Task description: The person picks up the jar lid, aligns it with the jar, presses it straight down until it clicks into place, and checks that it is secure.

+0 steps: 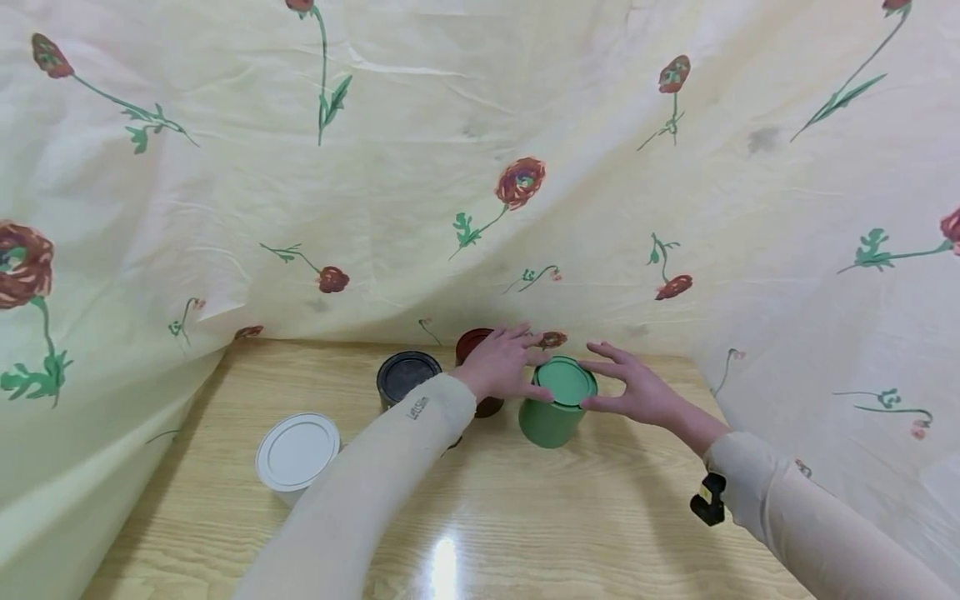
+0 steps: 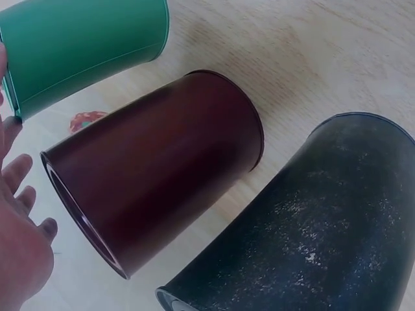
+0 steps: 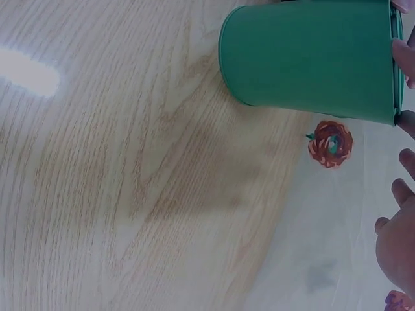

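Note:
A green can (image 1: 551,425) with a green lid (image 1: 566,381) stands between both hands on the wooden table. My left hand (image 1: 504,363) reaches over a dark red can (image 2: 159,168), thumb and fingers spread at the left rim of the green lid. On the opposite side, my right hand (image 1: 633,387) has its thumb and index fingertip at the rim, other fingers apart. In the right wrist view, fingertips overlap the lid edge of the green can (image 3: 311,61). The left hand and forearm hide part of the dark red can in the head view.
Left of the dark red can stands a black can (image 1: 408,377) with a worn surface. A white-lidded can (image 1: 297,452) is nearer the table's left edge, partly behind the left sleeve. A flowered cloth (image 1: 420,183) hangs behind and beside the wooden table (image 1: 510,525).

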Motion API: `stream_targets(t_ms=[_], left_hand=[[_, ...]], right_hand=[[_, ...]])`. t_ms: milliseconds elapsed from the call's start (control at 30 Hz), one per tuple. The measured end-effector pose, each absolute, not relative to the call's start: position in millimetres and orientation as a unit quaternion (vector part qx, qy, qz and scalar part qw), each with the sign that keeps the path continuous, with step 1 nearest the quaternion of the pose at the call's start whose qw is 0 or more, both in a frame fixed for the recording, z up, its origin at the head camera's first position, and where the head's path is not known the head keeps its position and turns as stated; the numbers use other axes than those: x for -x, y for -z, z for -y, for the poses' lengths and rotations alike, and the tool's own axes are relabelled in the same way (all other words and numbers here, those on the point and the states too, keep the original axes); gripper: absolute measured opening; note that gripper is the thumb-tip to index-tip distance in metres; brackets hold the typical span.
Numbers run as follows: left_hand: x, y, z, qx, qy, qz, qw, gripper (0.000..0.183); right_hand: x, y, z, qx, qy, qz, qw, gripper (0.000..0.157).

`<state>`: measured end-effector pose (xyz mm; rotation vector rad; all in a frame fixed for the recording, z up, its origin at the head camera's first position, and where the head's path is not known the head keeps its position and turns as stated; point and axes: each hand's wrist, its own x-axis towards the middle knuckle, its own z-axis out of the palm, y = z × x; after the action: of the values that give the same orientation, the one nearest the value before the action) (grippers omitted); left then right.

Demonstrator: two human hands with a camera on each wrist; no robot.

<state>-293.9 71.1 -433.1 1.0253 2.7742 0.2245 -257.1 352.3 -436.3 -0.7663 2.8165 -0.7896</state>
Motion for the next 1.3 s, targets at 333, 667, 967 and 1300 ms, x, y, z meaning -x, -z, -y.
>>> stream_targets(t_ms=[333, 667, 967, 1300], left_hand=[[294, 436, -72, -0.352, -0.028, -0.933, 0.071, 0.081], [289, 440, -79, -0.361, -0.015, -0.932, 0.040, 0.077], [281, 443, -85, -0.346, -0.002, -0.938, 0.027, 0.079], [279, 447, -87, -0.321, -0.013, -0.946, 0.037, 0.078]], right_hand=[[255, 441, -353, 0.248, 0.266, -0.930, 0.057, 0.066], [252, 438, -349, 0.273, 0.245, -0.930, 0.007, 0.059], [248, 445, -338, 0.312, 0.168, -0.934, -0.045, 0.057], [246, 444, -337, 0.289, 0.201, -0.936, -0.017, 0.058]])
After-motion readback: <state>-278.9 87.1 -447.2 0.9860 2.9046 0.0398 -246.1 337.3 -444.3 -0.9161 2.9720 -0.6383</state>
